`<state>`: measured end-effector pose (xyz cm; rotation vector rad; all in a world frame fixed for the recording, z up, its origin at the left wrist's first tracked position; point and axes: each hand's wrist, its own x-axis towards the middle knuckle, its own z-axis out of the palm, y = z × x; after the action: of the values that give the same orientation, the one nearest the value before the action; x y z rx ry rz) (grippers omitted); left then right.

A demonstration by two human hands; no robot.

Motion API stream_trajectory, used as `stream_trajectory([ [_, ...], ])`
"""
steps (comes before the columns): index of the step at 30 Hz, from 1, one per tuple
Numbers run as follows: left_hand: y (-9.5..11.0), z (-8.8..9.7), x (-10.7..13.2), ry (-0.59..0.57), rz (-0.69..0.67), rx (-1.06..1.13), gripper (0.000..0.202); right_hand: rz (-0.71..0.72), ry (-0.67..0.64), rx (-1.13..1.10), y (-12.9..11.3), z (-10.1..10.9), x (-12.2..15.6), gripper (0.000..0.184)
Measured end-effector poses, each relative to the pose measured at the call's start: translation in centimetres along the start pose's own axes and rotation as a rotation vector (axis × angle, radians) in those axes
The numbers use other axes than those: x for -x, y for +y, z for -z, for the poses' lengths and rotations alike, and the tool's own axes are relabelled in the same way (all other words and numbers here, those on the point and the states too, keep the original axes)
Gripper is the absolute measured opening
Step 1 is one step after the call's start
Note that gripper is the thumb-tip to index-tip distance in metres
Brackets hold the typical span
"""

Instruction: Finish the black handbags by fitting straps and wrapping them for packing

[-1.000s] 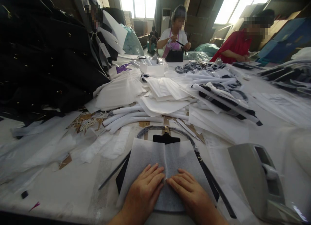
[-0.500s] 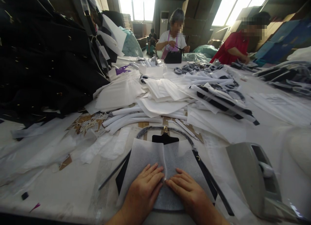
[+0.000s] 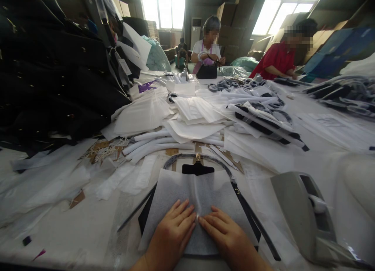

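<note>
A black handbag [image 3: 142, 215] lies flat at the table's near edge, mostly covered by a thin white tissue sheet [image 3: 172, 187]. My left hand [image 3: 174, 232] rests on the left half of the sheet, its fingers stretched out. On the right half lies my right hand [image 3: 224, 234], also flat with fingers extended. Between the fingertips a raised crease runs up the sheet. Above the sheet show the bag's black flap [image 3: 198, 169], its gold clasp [image 3: 198, 157] and a wrapped, curved handle [image 3: 220, 161]. A dark strap [image 3: 265, 232] runs down the right side.
A grey tape dispenser [image 3: 301, 216] stands at right. White sheets [image 3: 197, 111] and foam tubes [image 3: 159, 146] are piled beyond the bag. Black bags [image 3: 52, 79] heap up at left. Two people, one in a white top [image 3: 206, 52], one in red [image 3: 277, 60], work across the table.
Both hands stay flat on the sheet with hardly any movement. The sheet's central crease looks broader and softer at the top. The camera view has shifted slightly.
</note>
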<state>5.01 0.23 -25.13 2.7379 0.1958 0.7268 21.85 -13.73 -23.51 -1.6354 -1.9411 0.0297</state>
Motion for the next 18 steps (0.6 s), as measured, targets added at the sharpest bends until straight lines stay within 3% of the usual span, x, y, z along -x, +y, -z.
stream_trajectory([
  [18,0.18,0.58,-0.43,-0.039,-0.055,-0.029,0.025,0.062,0.043,0.133,-0.53,0.14,0.15,0.036],
])
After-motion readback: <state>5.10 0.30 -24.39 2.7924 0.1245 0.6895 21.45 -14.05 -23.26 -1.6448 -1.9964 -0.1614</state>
